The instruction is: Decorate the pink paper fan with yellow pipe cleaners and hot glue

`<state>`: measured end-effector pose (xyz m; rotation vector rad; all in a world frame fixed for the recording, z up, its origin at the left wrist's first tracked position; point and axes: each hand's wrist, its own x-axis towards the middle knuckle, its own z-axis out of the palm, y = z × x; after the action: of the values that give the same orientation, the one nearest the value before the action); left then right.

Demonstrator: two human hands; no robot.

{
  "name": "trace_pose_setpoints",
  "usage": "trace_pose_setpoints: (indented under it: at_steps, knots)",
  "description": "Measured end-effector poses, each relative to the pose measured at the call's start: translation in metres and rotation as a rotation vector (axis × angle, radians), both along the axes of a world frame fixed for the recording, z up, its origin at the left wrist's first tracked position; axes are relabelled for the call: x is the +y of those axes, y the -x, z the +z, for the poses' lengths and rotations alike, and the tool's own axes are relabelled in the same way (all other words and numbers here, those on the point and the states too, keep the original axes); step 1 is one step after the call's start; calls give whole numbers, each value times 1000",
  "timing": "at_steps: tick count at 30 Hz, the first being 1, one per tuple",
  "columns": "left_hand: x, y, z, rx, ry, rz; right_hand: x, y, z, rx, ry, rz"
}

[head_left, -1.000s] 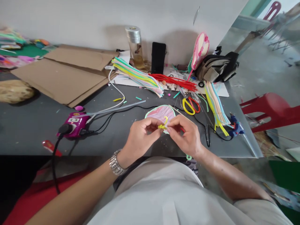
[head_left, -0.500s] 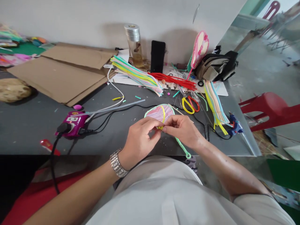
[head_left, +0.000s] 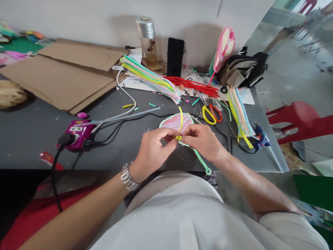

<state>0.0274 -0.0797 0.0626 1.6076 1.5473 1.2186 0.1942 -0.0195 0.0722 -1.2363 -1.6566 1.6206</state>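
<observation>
Yellow pipe cleaner (head_left: 180, 118) — between fingers (head_left: 186, 130)

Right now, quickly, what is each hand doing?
Left hand: closed, pinching a yellow pipe cleaner.
Right hand: closed, pinching the same pipe cleaner.

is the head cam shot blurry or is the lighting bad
Head view: soft, even light, with faint shadows on the wall behind the bottle and phone. Head view: the wide lens makes the left forearm loom large. Head view: the left hand, right hand and yellow pipe cleaner look fairly sharp, without clear blur.
</observation>
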Motion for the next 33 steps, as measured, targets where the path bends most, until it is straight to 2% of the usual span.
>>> trace_pose_setpoints:
  at_steps: [7, 12, 19, 27, 30, 33]
  knots:
    - [2, 1, 4, -173, 143, 0, -2, 0, -3, 53, -47, -17]
    - [4, 6, 11, -365, 297, -82, -7, 0, -6, 87, -148, -29]
    - [6, 6, 16, -491, 413, -114, -5, -2, -6, 15, -239, 15]
    - [10, 4, 4, -620, 452, -98, -5, -1, -10, -38, -338, 6]
    - [8, 4, 5, -539, 387, -98, -4, 0, -12, -35, -319, -3]
    - [7, 2, 8, -449, 307, -46, -1, -1, -12, 4, -253, 9]
